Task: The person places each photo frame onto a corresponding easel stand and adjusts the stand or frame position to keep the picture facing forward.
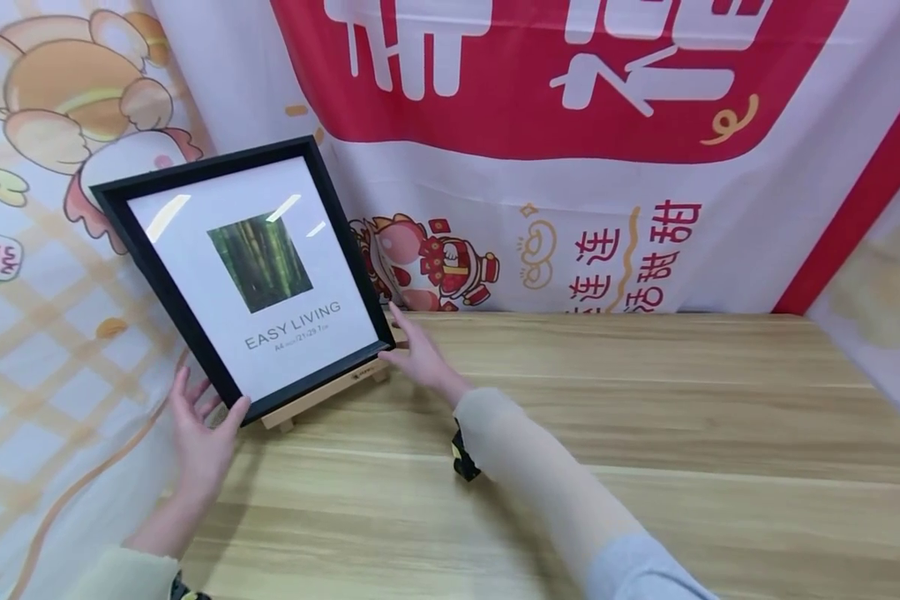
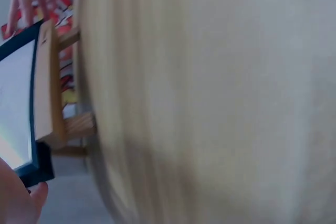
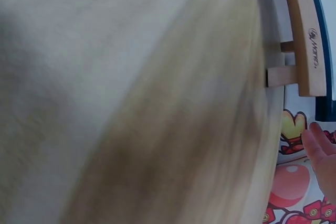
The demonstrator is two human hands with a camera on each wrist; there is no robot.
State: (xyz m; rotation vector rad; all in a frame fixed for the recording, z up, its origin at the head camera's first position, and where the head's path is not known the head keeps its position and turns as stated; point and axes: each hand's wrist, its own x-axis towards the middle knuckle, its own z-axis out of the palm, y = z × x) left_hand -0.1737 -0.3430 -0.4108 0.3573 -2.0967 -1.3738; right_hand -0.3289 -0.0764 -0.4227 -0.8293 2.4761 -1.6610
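Observation:
A black picture frame (image 1: 348,242) holds a white sheet with a bamboo picture and the words "EASY LIVING". It leans back on a small wooden easel (image 1: 322,394). My left hand (image 1: 204,442) is at the frame's lower left corner, thumb by the front edge and fingers spread along the side. At the lower right corner, my right hand (image 1: 423,354) has its fingers extended beside the edge. In the right wrist view, those fingers (image 3: 316,142) lie close to the frame's corner. Whether either hand presses on the frame is hard to tell.
Under the easel is a wood-grain table (image 1: 645,400). A red and white printed cloth (image 1: 540,179) hangs behind it, and a cartoon-patterned cloth (image 1: 52,333) covers the left side. Black straps circle both wrists.

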